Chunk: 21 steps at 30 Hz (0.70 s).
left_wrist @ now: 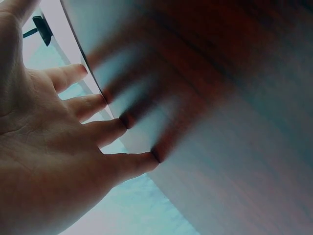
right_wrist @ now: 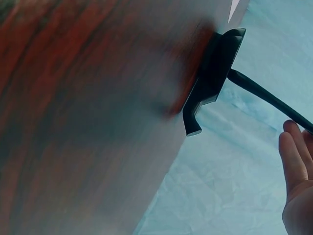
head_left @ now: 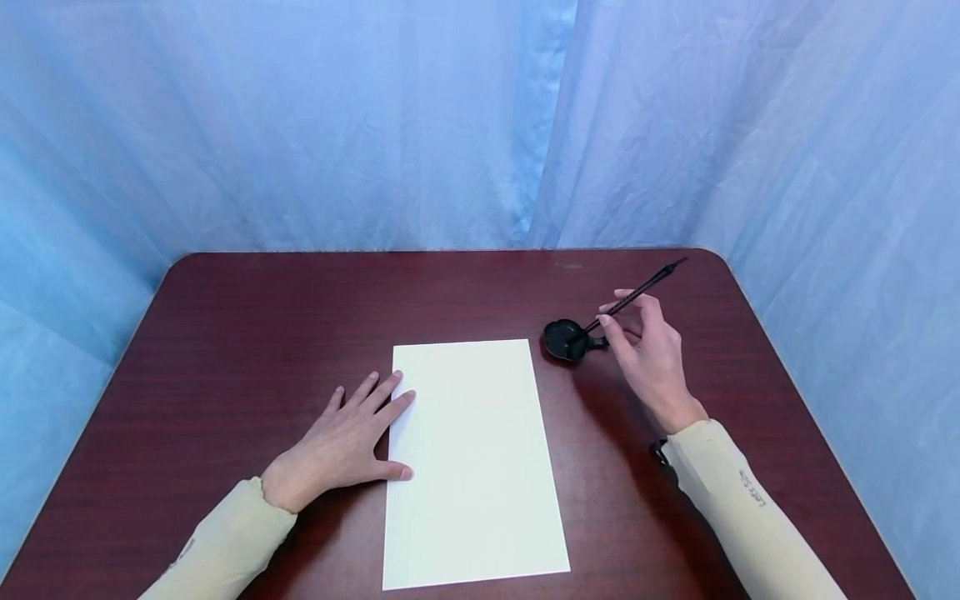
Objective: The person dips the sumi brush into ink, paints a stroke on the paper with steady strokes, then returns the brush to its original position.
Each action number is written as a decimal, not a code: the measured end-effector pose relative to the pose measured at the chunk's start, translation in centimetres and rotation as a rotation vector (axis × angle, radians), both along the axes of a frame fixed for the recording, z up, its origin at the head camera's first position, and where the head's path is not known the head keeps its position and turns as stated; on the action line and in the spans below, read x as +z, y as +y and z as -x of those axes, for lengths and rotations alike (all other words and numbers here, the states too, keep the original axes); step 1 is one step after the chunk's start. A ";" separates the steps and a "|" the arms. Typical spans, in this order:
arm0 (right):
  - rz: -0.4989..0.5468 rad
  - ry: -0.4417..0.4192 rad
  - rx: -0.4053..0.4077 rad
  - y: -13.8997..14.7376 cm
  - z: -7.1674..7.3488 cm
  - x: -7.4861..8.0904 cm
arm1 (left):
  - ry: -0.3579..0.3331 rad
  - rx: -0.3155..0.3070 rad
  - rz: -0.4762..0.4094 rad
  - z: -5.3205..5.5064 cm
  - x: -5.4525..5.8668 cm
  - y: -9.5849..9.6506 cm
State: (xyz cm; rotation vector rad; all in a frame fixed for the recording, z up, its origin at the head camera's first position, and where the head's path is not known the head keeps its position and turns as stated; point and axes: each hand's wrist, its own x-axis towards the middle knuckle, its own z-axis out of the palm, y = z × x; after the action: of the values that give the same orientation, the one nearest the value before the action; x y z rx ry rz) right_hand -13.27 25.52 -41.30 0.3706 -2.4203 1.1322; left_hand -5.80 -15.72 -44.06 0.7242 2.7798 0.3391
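Left grip (head_left: 343, 443) splayed, touching paper (head_left: 475, 467), right grip (head_left: 651, 354) pinching brush (head_left: 639, 291)

A dark reddish-brown table (head_left: 240, 325) with streaky grain and a slight sheen fills the lower part of the head view, its far corners rounded (a faint pale scuff (head_left: 568, 266) marks it near the far edge). Pale blue curtains (head_left: 300, 125) hang behind it and along both sides, softly creased.

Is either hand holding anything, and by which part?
The right hand pinches the brush by the lower part of its handle. The left hand grips nothing; it rests over the left edge of the paper.
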 end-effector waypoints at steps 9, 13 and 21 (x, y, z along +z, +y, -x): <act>-0.003 0.006 0.026 0.0 0.2 0.0 | 0.004 -0.004 0.004 0.1 0.0 0.1; -0.017 0.003 0.013 0.1 0.0 0.0 | 0.000 -0.003 0.000 0.0 0.0 0.0; 0.024 0.052 0.037 0.1 -0.6 0.2 | -0.005 0.001 -0.005 0.0 0.1 0.0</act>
State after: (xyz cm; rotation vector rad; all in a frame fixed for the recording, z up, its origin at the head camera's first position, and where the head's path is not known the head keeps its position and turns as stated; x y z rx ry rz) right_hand -12.68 25.58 -41.11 0.4332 -2.3617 1.1519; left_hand -5.79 -15.74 -43.99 0.7228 2.7756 0.3472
